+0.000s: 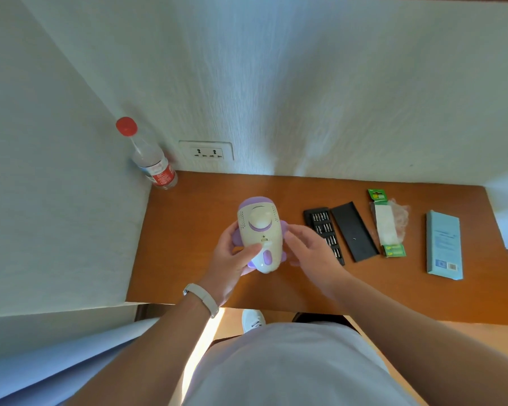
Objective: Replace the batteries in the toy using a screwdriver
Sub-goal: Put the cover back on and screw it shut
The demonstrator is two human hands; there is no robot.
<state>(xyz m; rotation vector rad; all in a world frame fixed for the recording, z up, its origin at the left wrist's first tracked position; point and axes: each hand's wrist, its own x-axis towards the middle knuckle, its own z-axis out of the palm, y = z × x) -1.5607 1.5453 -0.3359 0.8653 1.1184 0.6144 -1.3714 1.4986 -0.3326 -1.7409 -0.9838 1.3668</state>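
Observation:
A cream and purple toy [260, 230] is held above the wooden table [194, 218], its underside facing me. My left hand [232, 259] grips it from the left, thumb across the lower body. My right hand [308, 250] touches its right side with fingers spread. To the right lies an open black screwdriver bit case [324, 232] with its lid [354, 231] beside it. A green battery pack [386, 224] in clear wrap lies further right. No screwdriver handle shows in either hand.
A light blue box [445, 244] lies at the table's right end. A clear bottle with a red cap [151, 159] stands in the back left corner by the wall. A double wall socket [207, 153] sits just above the table's rear edge.

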